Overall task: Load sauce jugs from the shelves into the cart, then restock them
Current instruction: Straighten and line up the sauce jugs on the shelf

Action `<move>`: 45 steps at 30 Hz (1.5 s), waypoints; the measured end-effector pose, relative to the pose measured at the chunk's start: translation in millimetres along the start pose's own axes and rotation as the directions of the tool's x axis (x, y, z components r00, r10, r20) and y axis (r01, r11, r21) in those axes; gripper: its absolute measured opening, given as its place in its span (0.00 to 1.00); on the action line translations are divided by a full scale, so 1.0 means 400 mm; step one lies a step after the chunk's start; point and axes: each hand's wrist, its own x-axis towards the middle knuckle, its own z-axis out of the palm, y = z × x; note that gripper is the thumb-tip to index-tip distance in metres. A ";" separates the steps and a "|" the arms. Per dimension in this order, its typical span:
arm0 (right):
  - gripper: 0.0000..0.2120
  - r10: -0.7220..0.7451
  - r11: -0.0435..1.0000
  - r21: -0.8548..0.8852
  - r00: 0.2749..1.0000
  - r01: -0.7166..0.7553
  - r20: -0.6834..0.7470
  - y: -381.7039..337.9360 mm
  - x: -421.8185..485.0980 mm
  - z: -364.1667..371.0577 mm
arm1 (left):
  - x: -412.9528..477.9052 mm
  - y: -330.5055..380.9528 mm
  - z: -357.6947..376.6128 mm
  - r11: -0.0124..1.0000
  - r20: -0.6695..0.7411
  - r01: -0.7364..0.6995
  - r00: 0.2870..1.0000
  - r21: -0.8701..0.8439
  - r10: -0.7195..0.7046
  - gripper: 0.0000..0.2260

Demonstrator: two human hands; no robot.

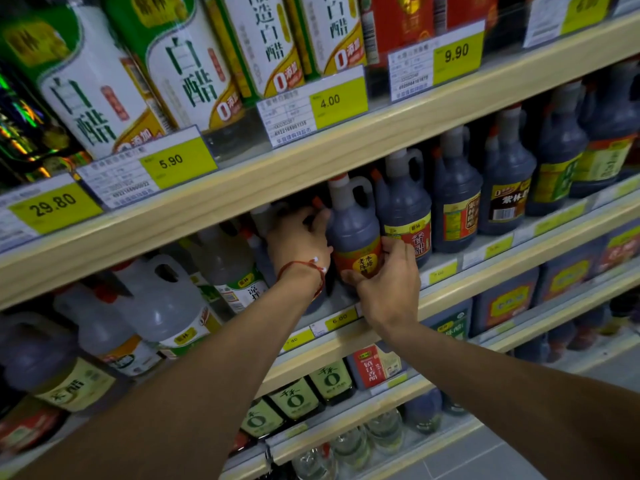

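Both hands were on the dark sauce jug (353,226) at the middle shelf's (450,299) front edge, right hand (389,282) clasping its label, left hand (298,240) curled round its shoulder, seemingly steadying it among tight-packed neighbours.

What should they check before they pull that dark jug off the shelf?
1. Left hand holds the dark jug by its left side: ok.
2. Right hand pinches it low, at the label: ok.
3. Cap is on: ok.
4. Neighbour jug stands very close on its right: not ok, it may get bumped.
5. Room under the upper shelf to lift: cannot tell.
6. Cart nearby: cannot tell, out of view.
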 end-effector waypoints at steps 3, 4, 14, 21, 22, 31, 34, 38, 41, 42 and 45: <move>0.34 -0.016 1.000 0.010 1.000 0.016 0.007 0.002 -0.002 -0.003 | -0.001 -0.016 0.008 0.996 -0.056 -0.048 0.998 -0.074 0.044 0.04; 0.33 -0.019 0.999 0.029 1.000 0.019 0.003 0.002 -0.006 -0.005 | -0.011 -0.031 0.008 0.991 -0.047 -0.016 0.999 -0.133 0.010 0.02; 0.22 -0.179 0.981 0.097 0.974 0.166 0.141 -0.030 -0.124 0.048 | -0.149 -0.129 -0.099 0.962 -0.401 -0.271 0.880 0.019 0.256 0.12; 0.37 -0.132 0.991 0.036 0.969 0.127 0.210 -0.102 -0.118 0.126 | -0.097 -0.149 -0.138 0.978 -0.423 -0.186 0.897 -0.095 0.129 0.14; 0.39 -0.118 0.993 0.032 0.972 0.114 0.202 -0.105 -0.110 0.130 | -0.090 -0.145 -0.135 0.978 -0.403 -0.170 0.909 -0.125 0.106 0.13; 0.36 -0.066 0.997 0.051 0.998 0.065 0.008 -0.101 -0.133 0.179 | -0.051 -0.185 -0.155 0.979 -0.229 -0.173 0.962 -0.108 0.145 0.16; 0.36 -0.068 0.996 0.057 0.996 0.071 -0.056 -0.093 -0.146 0.181 | -0.045 -0.189 -0.152 0.978 -0.199 -0.184 0.967 -0.099 0.161 0.16; 0.38 -0.089 0.995 0.039 0.991 0.093 -0.102 -0.084 -0.149 0.179 | -0.041 -0.195 -0.146 0.972 -0.181 -0.200 0.968 -0.126 0.176 0.16; 0.38 -0.080 0.996 0.024 0.989 0.084 -0.127 -0.078 -0.146 0.176 | -0.039 -0.191 -0.134 0.966 -0.172 -0.193 0.971 -0.174 0.163 0.16; 0.38 -0.082 0.996 0.020 0.988 0.085 -0.129 -0.077 -0.144 0.175 | -0.039 -0.191 -0.129 0.963 -0.176 -0.194 0.971 -0.188 0.162 0.16; 0.39 -0.096 0.995 0.015 0.989 0.098 -0.116 -0.074 -0.143 0.171 | -0.044 -0.192 -0.124 0.959 -0.191 -0.204 0.967 -0.197 0.167 0.15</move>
